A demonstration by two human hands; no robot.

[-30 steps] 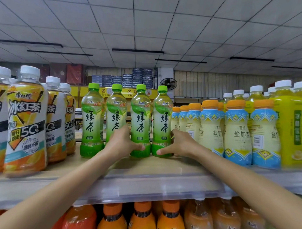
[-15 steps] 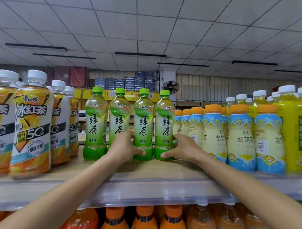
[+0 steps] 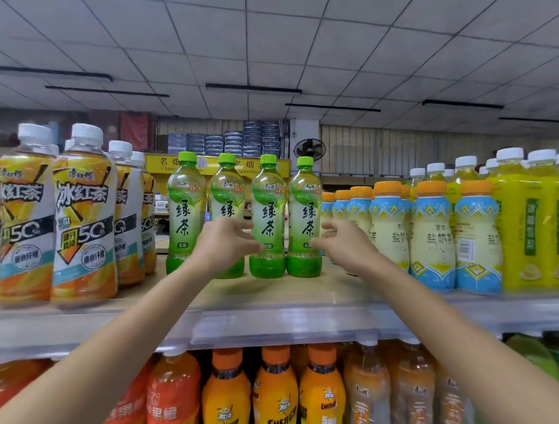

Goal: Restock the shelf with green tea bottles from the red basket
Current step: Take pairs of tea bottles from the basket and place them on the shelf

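Several green tea bottles with green caps stand upright in a row on the top shelf point(image 3: 268, 309): the leftmost bottle point(image 3: 184, 211), one half hidden behind my left hand point(image 3: 227, 191), a third point(image 3: 268, 211) and the rightmost point(image 3: 305, 212). My left hand point(image 3: 223, 244) hovers just in front of the second and third bottles, fingers spread, holding nothing. My right hand point(image 3: 343, 242) floats to the right of the rightmost bottle, fingers apart and blurred, also holding nothing. The red basket is out of view.
Iced tea bottles with white caps point(image 3: 84, 217) crowd the shelf's left side. Blue and cream bottles with orange caps point(image 3: 431, 236) and yellow bottles point(image 3: 521, 226) fill the right. Orange drink bottles point(image 3: 275, 392) line the shelf below. Bare shelf board lies in front of the green bottles.
Both hands have let go of the bottle bases and lifted up and slightly back, fingers now spread. The green tea bottles stay standing in their row.
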